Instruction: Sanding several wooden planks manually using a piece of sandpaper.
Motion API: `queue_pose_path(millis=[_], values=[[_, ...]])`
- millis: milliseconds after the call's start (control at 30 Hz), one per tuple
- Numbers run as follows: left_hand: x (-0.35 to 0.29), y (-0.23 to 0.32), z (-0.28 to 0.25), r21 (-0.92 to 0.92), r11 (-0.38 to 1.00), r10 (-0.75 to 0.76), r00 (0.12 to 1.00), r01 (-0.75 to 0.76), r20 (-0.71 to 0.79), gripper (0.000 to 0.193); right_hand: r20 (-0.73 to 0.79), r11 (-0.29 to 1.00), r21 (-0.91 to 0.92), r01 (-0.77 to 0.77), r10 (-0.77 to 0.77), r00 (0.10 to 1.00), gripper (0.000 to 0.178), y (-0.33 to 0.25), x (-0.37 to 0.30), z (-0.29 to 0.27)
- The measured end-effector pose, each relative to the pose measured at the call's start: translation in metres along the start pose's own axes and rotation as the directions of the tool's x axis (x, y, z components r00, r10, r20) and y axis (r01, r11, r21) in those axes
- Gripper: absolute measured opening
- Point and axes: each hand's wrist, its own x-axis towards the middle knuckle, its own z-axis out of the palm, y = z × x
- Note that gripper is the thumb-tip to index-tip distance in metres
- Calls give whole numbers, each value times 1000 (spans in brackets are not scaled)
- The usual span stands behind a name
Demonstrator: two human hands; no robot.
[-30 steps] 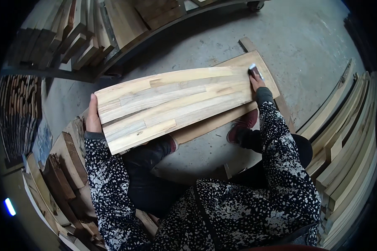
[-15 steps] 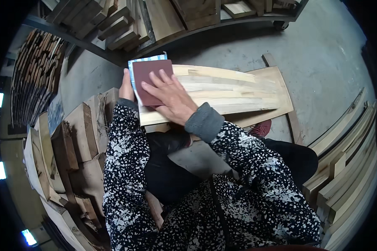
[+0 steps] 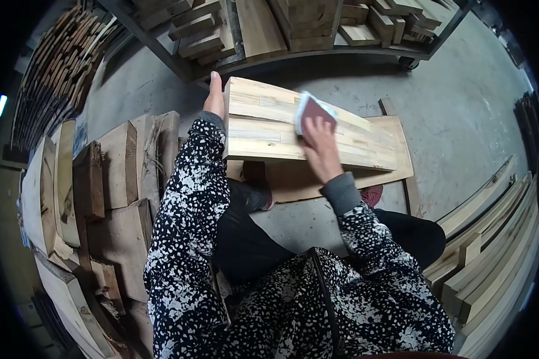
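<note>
A pale wooden panel [image 3: 260, 122], glued up from strips, extends from my left hand toward the right. Its left end looks raised above a brown board [image 3: 317, 184] underneath. At that left end my left hand [image 3: 215, 99] grips the panel's edge, one finger pointing up; its other fingers are mostly hidden. My right hand [image 3: 322, 152] presses a piece of sandpaper [image 3: 309, 112] onto the panel's top, right of its middle. The sandpaper is dark red on the face under my fingers, with a blue and white edge showing.
Ahead stands a wheeled metal rack [image 3: 317, 60] loaded with wood pieces. Rough slabs [image 3: 123, 161] are stacked close by my left arm, with a pile of thin strips [image 3: 57, 78] farther back. Long boards [image 3: 491, 263] lie at the right. A wooden bar [image 3: 412, 197] extends from beneath the brown board.
My right hand and the sandpaper have slid right along the panel, away from its left end. The view has shifted, and my left hand remains at that end.
</note>
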Motion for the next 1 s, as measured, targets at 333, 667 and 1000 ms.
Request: queue_pose_path(millis=[333, 667, 1000], values=[[-18, 4, -7, -199, 972, -98, 985, 125, 139, 88, 245, 992, -31, 126, -115, 963, 79, 3, -49, -36], [-10, 9, -1, -90, 992, -76, 989, 88, 129, 86, 74, 995, -81, -61, 67, 995, 64, 15, -47, -26], [-41, 19, -5, -193, 971, -90, 967, 138, 238, 70, 260, 996, -35, 82, -70, 963, 74, 41, -52, -44]])
